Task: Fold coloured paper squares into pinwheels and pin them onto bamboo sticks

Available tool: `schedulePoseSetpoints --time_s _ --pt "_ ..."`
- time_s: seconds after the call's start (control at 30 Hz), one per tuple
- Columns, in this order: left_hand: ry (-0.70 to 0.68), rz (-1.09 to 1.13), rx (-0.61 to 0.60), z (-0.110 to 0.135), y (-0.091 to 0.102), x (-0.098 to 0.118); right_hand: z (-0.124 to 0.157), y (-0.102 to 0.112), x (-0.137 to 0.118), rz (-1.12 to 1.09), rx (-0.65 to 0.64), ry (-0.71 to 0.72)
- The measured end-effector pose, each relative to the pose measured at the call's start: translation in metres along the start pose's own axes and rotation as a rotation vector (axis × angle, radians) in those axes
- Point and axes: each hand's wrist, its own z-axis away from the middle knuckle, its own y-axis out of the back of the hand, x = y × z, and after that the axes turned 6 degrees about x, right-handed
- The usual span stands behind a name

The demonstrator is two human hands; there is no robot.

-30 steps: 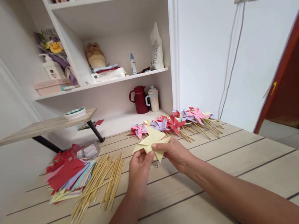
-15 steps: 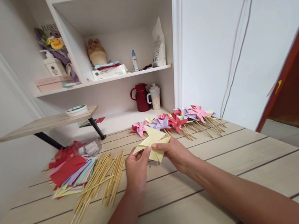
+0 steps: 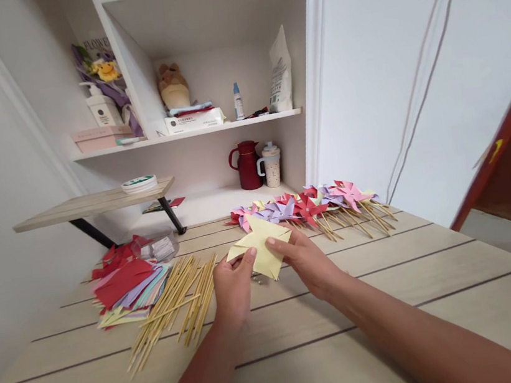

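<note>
Your left hand (image 3: 233,285) and right hand (image 3: 307,263) both pinch the yellow folded paper (image 3: 260,247). Bamboo sticks (image 3: 176,305) lie just left of them on the worktop (image 3: 389,274); finished pinwheels (image 3: 309,206) lie beyond.

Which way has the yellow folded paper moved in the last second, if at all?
No. The yellow folded paper stays just in front of the finished pinwheels, right of the sticks; only the camera shifted.

Bright even daylight, soft shadows, sharp focus, wide-angle edge distortion
</note>
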Motion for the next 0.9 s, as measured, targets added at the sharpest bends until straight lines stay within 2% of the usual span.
schedulePoseSetpoints --time_s 0.17,0.37,0.6,0.73,0.8,0.9 --pt "0.002 0.052 0.057 -0.007 0.008 0.0 0.003 0.002 -0.002 0.156 0.003 0.17" --pt "0.024 0.11 0.048 -0.01 0.01 0.001 0.009 0.002 0.001 0.335 -0.188 0.404" --pt "0.067 0.156 0.069 -0.011 0.012 0.0 0.0 0.01 0.005 0.627 -0.14 0.675" --pt "0.084 0.17 0.061 -0.009 0.011 0.0 -0.007 0.014 0.006 0.752 -0.176 0.842" --pt "0.093 0.183 0.037 -0.008 0.01 0.001 -0.007 0.015 0.007 0.76 -0.183 0.87" --pt "0.102 0.184 -0.013 -0.006 0.009 0.001 -0.006 0.014 0.008 0.728 -0.171 0.812"
